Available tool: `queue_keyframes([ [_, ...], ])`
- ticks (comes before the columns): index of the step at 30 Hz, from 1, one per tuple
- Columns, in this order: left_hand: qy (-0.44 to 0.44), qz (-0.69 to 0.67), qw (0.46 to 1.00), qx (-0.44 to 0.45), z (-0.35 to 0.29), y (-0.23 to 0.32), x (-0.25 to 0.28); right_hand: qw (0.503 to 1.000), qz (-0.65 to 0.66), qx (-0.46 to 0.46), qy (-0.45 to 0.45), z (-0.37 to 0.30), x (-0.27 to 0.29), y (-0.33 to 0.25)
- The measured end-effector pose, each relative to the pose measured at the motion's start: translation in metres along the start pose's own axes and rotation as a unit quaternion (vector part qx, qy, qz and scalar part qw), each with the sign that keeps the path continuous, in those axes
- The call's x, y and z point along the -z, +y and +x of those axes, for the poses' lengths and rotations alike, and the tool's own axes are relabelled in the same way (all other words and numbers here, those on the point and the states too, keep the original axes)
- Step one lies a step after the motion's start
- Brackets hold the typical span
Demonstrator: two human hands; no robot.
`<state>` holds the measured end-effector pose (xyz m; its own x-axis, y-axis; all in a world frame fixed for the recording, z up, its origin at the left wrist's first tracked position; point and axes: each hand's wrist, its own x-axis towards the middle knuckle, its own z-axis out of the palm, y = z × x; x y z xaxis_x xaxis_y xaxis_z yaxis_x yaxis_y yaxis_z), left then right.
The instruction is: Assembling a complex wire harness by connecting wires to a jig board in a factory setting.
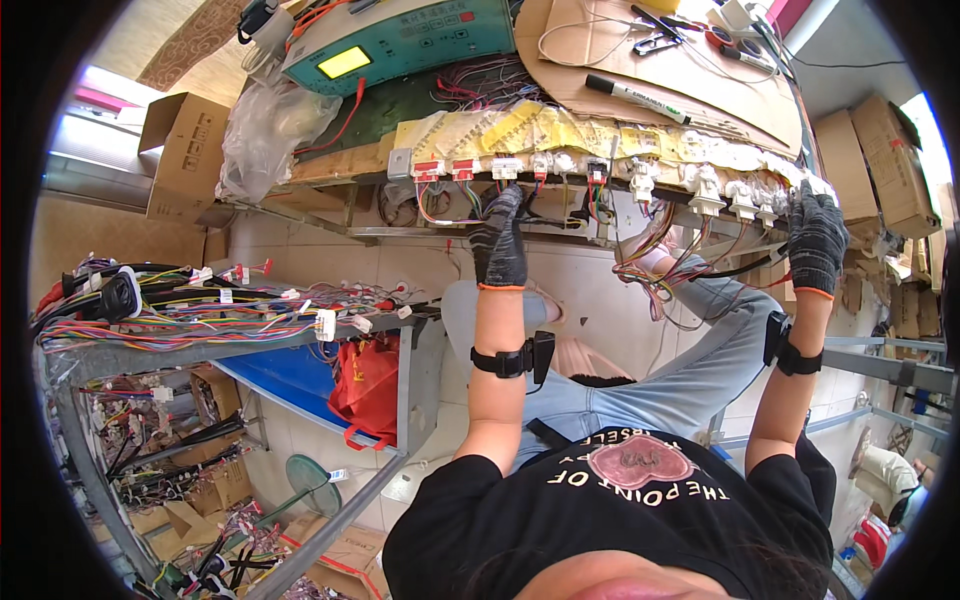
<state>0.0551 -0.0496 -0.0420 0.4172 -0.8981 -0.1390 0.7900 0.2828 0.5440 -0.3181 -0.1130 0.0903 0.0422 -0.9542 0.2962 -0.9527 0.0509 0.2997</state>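
Observation:
My left hand, in a dark grey knit glove, reaches up to the bench edge. Its fingers are closed at a white plug connector with coloured wires, seated in the row of sockets. My right hand, gloved alike, is at the row's right end beside small white connectors; its fingers are pressed together, and whatever they grip is hidden. Between the hands, red and white connectors line the yellow-taped strip. A bundle of coloured wires hangs below the larger white connectors.
Behind the strip stand a teal tester with a lit screen and a black marker on cardboard. To the left, a metal rack bears wire harnesses; a red bag hangs there. Cardboard boxes stand around.

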Motion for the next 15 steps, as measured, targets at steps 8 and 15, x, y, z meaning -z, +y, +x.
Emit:
queue_keyframes([
  [8, 0.007, 0.001, 1.0, -0.017, 0.0031, -0.0019, -0.0028, 1.0, -0.005, 0.005, -0.006, 0.0006, 0.0012, -0.0002],
  [15, 0.012, 0.002, 1.0, -0.029, 0.0027, -0.0075, -0.0018, 1.0, -0.005, -0.012, -0.017, 0.0004, 0.0011, -0.0004],
])
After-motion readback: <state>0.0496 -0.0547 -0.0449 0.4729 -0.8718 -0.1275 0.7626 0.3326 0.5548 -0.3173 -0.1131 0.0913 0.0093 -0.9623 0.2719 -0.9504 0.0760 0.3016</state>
